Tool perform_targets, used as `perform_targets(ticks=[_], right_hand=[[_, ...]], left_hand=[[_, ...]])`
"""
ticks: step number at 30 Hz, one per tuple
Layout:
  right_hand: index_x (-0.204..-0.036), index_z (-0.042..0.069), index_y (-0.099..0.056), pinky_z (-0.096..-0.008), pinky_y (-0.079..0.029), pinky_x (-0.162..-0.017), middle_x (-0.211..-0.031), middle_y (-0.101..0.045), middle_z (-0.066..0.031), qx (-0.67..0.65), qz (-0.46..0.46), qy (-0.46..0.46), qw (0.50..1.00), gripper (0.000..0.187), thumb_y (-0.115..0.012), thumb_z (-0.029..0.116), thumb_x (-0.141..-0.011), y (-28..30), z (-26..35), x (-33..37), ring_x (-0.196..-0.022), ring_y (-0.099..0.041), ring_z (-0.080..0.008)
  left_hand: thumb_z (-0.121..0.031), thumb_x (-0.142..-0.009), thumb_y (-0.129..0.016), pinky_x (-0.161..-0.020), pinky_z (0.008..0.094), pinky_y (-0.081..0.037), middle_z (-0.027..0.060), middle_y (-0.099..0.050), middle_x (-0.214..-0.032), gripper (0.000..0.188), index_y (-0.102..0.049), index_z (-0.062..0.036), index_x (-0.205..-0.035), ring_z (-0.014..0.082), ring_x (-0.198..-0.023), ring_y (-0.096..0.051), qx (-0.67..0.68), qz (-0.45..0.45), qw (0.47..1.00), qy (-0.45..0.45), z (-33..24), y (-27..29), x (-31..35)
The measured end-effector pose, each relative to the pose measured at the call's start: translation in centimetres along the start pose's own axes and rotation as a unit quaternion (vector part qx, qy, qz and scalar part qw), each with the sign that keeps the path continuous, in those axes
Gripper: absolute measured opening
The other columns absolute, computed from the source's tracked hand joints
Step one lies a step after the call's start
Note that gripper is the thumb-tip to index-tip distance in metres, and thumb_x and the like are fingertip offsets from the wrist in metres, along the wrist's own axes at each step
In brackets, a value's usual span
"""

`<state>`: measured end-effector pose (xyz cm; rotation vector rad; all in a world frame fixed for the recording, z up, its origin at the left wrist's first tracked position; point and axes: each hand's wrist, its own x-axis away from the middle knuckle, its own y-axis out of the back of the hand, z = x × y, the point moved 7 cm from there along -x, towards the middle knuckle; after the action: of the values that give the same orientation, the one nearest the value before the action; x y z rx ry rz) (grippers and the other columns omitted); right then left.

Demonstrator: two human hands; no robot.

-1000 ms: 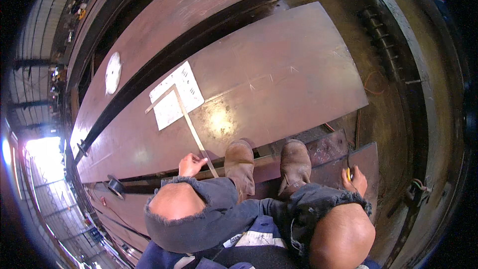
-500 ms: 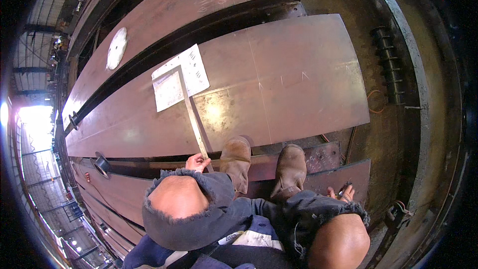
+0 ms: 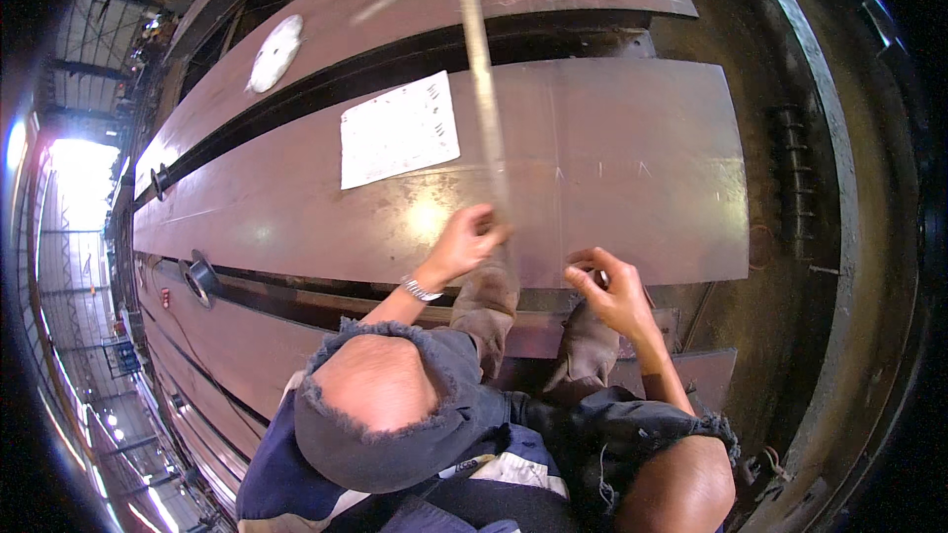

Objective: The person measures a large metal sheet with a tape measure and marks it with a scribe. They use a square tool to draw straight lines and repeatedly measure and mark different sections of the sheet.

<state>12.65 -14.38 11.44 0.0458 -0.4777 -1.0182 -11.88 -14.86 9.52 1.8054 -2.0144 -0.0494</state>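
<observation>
Left hand (image 3: pixel 472 245), fingers grasping pale L-shaped metal square (image 3: pixel 478 54), over reddish-brown steel plate (image 3: pixel 667 118) bearing white rectangular paper (image 3: pixel 400 133), right hand (image 3: pixel 614 294), fingers curled, cannot tell if holding anything

Right of the square (image 3: pixel 481 69), the plate (image 3: pixel 681 138) offers open room; the square, reaching out from the left grip (image 3: pixel 471 241), bars passage from there to the paper (image 3: pixel 400 133), and boots (image 3: pixel 487 301) crowd the near edge, a gap between them
</observation>
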Motion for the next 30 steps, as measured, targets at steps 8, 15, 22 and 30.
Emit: perform_targets(ticks=[8, 15, 22, 30], right_hand=[[-0.115, -0.007, -0.057, -0.0302, -0.05, -0.081, -0.095, -0.073, -0.0146, -0.187, 0.021, -0.043, 0.981, 0.027, -0.061, 0.015, -0.099, -3.2, -8.0, 0.2, -0.092, -0.066, -0.0133], [-0.113, 0.004, -0.059, -0.0179, -0.036, -0.051, -0.09, -0.07, -0.0012, -0.33, 0.083, -0.151, 0.928, 0.018, -0.059, 0.018, -0.101, -4.7, -8.7, 2.9, -0.059, -0.047, -0.0011], [-0.11, 0.002, -0.06, -0.0192, -0.035, -0.049, -0.091, -0.074, -0.0036, -0.32, 0.104, -0.205, 0.919, 0.019, -0.06, 0.018, -0.1, -5.6, -13.2, 3.6, -0.057, -0.044, -0.0019], [-0.096, 0.005, -0.066, -0.0205, -0.032, -0.049, -0.071, -0.057, 0.0072, -0.265, 0.061, -0.23, 0.935, 0.012, -0.066, 0.017, -0.096, -6.1, -15.8, 2.3, -0.055, -0.04, -0.001]], left_hand=[[-0.029, -0.094, -0.072, -0.078, 0.03, -0.054, 0.0054, -0.074, -0.096, 0.033, -0.069, 0.0002, -0.11, 0.0129, -0.087, -0.068, 0.1, 0.073, 0.989, 0.08, 3.2, -11.7, -5.2], [-0.042, -0.093, -0.07, -0.067, 0.0296, -0.054, 0.0052, -0.072, -0.08, 0.042, -0.072, -0.0002, -0.096, 0.0118, -0.072, -0.068, -0.076, 0.184, 0.978, 0.065, 5.3, -11.0, -5.7], [-0.039, -0.09, -0.071, -0.078, 0.0357, -0.056, 0.0085, -0.075, -0.097, 0.034, -0.073, -0.0072, -0.102, 0.0207, -0.087, -0.071, -0.209, -0.025, 0.977, -0.019, 1.0, 0.4, -14.7], [-0.043, -0.09, -0.068, -0.101, 0.0463, -0.046, 0.0106, -0.064, -0.124, 0.049, -0.059, -0.0107, -0.125, 0.0292, -0.12, -0.058, -0.484, -0.175, 0.852, -0.096, 1.3, 10.5, -28.2]])
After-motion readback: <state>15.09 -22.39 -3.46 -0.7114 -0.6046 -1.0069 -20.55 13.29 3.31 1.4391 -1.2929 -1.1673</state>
